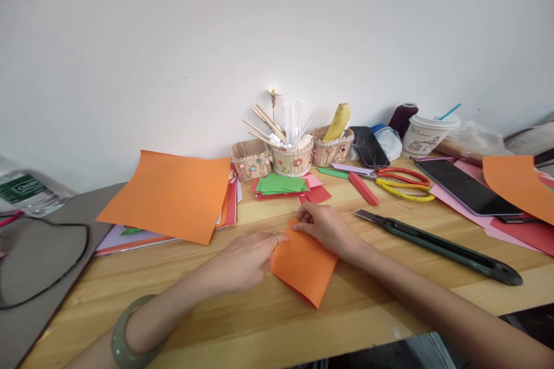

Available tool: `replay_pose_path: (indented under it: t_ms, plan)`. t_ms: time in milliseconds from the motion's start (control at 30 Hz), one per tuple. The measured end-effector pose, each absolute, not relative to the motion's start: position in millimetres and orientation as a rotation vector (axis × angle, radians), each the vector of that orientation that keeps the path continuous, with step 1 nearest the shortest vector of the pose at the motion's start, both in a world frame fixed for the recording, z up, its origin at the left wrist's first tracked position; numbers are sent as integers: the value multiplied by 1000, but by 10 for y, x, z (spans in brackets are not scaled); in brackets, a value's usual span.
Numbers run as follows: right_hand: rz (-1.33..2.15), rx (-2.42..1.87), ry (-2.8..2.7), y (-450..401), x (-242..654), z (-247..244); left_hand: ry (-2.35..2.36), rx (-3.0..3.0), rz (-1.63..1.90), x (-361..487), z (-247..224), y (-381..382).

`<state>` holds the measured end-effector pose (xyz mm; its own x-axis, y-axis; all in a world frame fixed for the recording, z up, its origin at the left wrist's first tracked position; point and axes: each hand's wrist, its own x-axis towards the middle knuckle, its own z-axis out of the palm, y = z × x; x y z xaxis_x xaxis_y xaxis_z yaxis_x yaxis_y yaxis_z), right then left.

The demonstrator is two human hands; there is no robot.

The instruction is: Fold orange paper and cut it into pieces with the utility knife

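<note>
A folded piece of orange paper lies at an angle on the wooden table, between my two hands. My left hand, with a green bangle on its wrist, presses a finger against the paper's upper left edge. At the top corner, my right hand has its fingers curled round the paper, with the thumb on its face. Right of my right hand lies a dark green utility knife, its blade showing at the left end.
Behind are a stack of green slips, small baskets, a banana, scissors and a lidded cup. A large orange sheet tops papers at left. A phone lies right, beside coloured papers. The table's front edge is near.
</note>
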<state>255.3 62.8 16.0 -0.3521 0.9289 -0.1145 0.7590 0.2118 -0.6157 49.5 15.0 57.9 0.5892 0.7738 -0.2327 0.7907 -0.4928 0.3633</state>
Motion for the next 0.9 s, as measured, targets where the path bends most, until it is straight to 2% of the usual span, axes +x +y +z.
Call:
replay_pose_path:
  t_ms: [367,500,667,900]
  plan:
    - [766,-1651,-2272,596,2515,255,1208,2670,19,531,543,185]
    - [661,-1623,-2299,622,2519,235,1027,2818,84,549,528,264]
    - [522,-1479,-2347,577,2638,239,984,2721,51,483,525,366]
    - [266,-1127,-2525,-14,2849,227,993,2659,53,473,539,401]
